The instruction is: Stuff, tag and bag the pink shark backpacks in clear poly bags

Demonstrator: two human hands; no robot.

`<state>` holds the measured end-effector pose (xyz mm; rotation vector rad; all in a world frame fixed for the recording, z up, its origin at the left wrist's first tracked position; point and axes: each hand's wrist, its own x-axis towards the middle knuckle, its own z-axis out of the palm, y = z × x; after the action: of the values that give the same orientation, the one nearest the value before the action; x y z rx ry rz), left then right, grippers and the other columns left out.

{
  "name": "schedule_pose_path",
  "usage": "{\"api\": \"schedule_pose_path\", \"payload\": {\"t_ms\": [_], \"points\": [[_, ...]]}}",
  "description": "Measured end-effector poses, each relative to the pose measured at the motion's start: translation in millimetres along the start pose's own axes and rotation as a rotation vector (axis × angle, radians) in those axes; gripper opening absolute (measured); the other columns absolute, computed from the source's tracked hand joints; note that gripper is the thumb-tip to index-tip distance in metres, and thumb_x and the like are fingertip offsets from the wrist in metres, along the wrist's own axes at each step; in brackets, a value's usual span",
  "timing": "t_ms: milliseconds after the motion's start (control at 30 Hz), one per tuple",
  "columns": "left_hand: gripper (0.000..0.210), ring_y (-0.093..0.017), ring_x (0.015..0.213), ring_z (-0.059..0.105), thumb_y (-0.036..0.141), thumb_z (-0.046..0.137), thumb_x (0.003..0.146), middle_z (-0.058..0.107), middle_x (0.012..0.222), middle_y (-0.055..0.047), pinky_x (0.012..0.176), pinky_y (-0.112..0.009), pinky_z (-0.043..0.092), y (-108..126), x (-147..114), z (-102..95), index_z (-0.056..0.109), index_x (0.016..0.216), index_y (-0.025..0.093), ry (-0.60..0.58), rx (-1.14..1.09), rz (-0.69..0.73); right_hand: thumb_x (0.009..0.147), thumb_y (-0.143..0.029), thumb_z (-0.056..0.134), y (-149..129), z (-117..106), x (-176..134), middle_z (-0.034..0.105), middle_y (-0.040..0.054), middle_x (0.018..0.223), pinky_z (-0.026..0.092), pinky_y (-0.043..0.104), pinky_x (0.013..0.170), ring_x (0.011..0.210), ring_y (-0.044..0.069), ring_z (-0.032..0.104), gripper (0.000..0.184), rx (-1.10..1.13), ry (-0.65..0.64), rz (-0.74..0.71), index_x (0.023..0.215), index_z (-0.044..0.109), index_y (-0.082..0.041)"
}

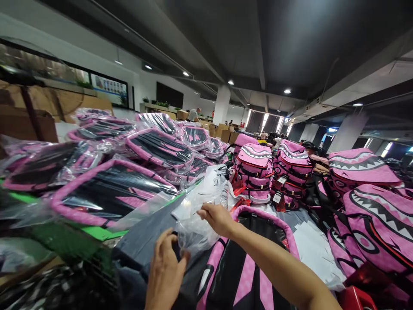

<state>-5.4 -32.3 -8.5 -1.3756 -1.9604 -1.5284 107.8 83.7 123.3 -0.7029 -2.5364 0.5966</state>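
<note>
My right hand (217,218) reaches across from the right, its fingers pinched on a crumpled clear plastic bag (197,234). My left hand (167,262) is lower and to the left, thumb and curved fingers apart, beside the bag's near end; I cannot tell whether it touches the plastic. Beneath my right forearm lies a pink and black backpack (240,275), its black back panel and pink straps facing up. A dark grey cloth (142,241) covers the table under the bag. White papers (209,183) lie just beyond my right hand.
Plastic-wrapped pink and black backpacks (112,193) are heaped at the left on a green surface (100,232). Pink backpacks with a toothed-mouth print (254,161) stand stacked behind and at the right. White sheets (314,249) and a red object (356,298) are at the right. A person (194,114) is far back.
</note>
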Motion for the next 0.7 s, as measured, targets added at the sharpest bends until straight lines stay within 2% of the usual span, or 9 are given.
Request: {"api": "schedule_pose_path", "payload": {"t_ms": [33, 100, 200, 267, 333, 433, 533, 633, 700], "points": [[0.042, -0.036, 0.118, 0.059, 0.038, 0.048, 0.090, 0.060, 0.128, -0.021, 0.093, -0.051, 0.052, 2, 4, -5.9, 0.055, 0.122, 0.013, 0.056, 0.054, 0.037, 0.100, -0.029, 0.061, -7, 4, -3, 0.052, -0.0059, 0.067, 0.029, 0.021, 0.059, 0.062, 0.010, 0.050, 0.019, 0.004, -0.040, -0.019, 0.082, 0.059, -0.020], [0.047, -0.035, 0.115, 0.060, 0.041, 0.047, 0.095, 0.062, 0.126, -0.019, 0.093, -0.051, 0.050, 8, 13, -14.9, 0.052, 0.133, 0.013, 0.091, 0.115, 0.159, 0.092, -0.035, 0.072, -19, 14, -14, 0.049, -0.0087, 0.063, 0.027, 0.021, 0.055, 0.057, 0.010, 0.046, 0.017, 0.029, -0.123, -0.064, 0.093, 0.061, -0.022], [0.032, -0.025, 0.087, 0.066, 0.036, 0.038, 0.103, 0.071, 0.095, -0.007, 0.080, -0.039, 0.051, 14, 23, -23.8, 0.064, 0.114, 0.019, 0.111, 0.078, 0.242, 0.077, -0.026, 0.084, -21, 25, -32, 0.045, -0.0119, 0.060, 0.027, 0.020, 0.053, 0.053, 0.010, 0.043, 0.039, 0.028, -0.146, -0.110, 0.108, 0.061, -0.024], [0.030, -0.021, 0.079, 0.066, 0.033, 0.040, 0.104, 0.070, 0.085, -0.003, 0.076, -0.033, 0.050, 15, 23, -30.8, 0.067, 0.103, 0.021, 0.198, 0.026, 0.186, 0.076, -0.012, 0.077, -9, 26, -38, 0.051, -0.0097, 0.065, 0.029, 0.021, 0.054, 0.055, 0.011, 0.047, 0.037, -0.091, -0.041, -0.094, 0.107, 0.062, -0.025], [0.023, -0.019, 0.080, 0.066, 0.030, 0.046, 0.103, 0.071, 0.086, -0.002, 0.079, -0.029, 0.051, 15, 17, -39.8, 0.067, 0.104, 0.021, 0.303, -0.029, 0.134, 0.077, -0.003, 0.063, 8, 20, -38, 0.059, -0.0040, 0.074, 0.032, 0.023, 0.056, 0.061, 0.013, 0.053, 0.028, -0.258, 0.142, -0.020, 0.096, 0.065, -0.024], [0.019, -0.016, 0.084, 0.069, 0.026, 0.050, 0.101, 0.074, 0.093, -0.001, 0.086, -0.026, 0.052, 16, 1, -52.4, 0.068, 0.108, 0.022, 0.384, -0.108, 0.102, 0.078, -0.006, 0.054, 22, 5, -35, 0.062, 0.0033, 0.082, 0.039, 0.026, 0.060, 0.068, 0.017, 0.059, 0.019, -0.307, 0.393, 0.080, 0.080, 0.063, -0.022], [0.025, -0.012, 0.064, 0.066, 0.036, 0.055, 0.099, 0.069, 0.077, 0.004, 0.070, -0.021, 0.054, 19, -9, -55.4, 0.068, 0.115, 0.021, 0.329, -0.179, -0.035, 0.079, -0.016, 0.053, 7, 6, -47, 0.065, 0.0056, 0.093, 0.052, 0.030, 0.074, 0.083, 0.021, 0.065, 0.021, -0.043, 0.420, -0.100, 0.096, 0.064, -0.023], [0.035, -0.009, 0.043, 0.051, 0.048, 0.057, 0.097, 0.052, 0.058, 0.010, 0.051, -0.018, 0.048, 28, -11, -49.2, 0.068, 0.117, 0.021, 0.335, -0.251, -0.240, 0.074, -0.028, 0.062, -17, 38, -68, 0.067, 0.0078, 0.110, 0.055, 0.036, 0.086, 0.099, 0.026, 0.066, 0.049, 0.048, 0.386, -0.342, 0.123, 0.059, -0.025], [0.032, -0.010, 0.048, 0.057, 0.051, 0.056, 0.097, 0.060, 0.060, 0.007, 0.054, -0.019, 0.050, 36, -14, -45.5, 0.073, 0.105, 0.024, 0.347, -0.257, -0.233, 0.073, -0.026, 0.065, -23, 65, -75, 0.069, 0.0059, 0.103, 0.055, 0.033, 0.075, 0.088, 0.026, 0.068, 0.045, -0.034, 0.466, -0.364, 0.117, 0.061, -0.027]]}}
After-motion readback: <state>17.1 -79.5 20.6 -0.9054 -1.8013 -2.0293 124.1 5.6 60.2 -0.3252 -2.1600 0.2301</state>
